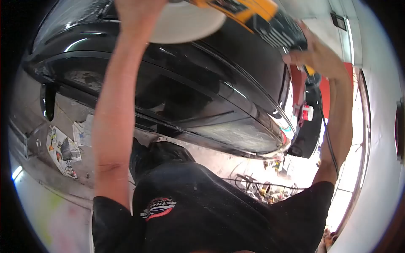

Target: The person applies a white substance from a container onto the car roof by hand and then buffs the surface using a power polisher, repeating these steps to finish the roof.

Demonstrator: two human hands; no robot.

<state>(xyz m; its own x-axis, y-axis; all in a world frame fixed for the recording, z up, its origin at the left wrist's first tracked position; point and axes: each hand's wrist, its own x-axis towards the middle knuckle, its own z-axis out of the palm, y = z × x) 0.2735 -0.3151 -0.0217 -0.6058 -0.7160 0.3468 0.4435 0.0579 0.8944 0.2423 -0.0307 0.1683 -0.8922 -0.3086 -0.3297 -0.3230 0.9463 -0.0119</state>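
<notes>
A yellow and black polisher (265, 19) with a round white pad (187, 23) is held up over the glossy black car (181, 90). My right hand (314, 52) is wrapped round the rear end of the polisher, its thumb on the near side. Up at the top edge, my left hand (139, 10) is beside the pad and the front of the tool; its fingers are cut off by the frame. Whether the pad touches the roof area cannot be made out. A dark cord (327, 135) hangs from the polisher along my right forearm.
Newspaper sheets (65, 147) lie on the floor at the left. A cable crosses to a jumble of tools and cords (270, 192) at the lower right. Past the car's end, a red and white container (307, 113) stands by a dark panel (308, 130). A white wall (386, 126) bounds the right.
</notes>
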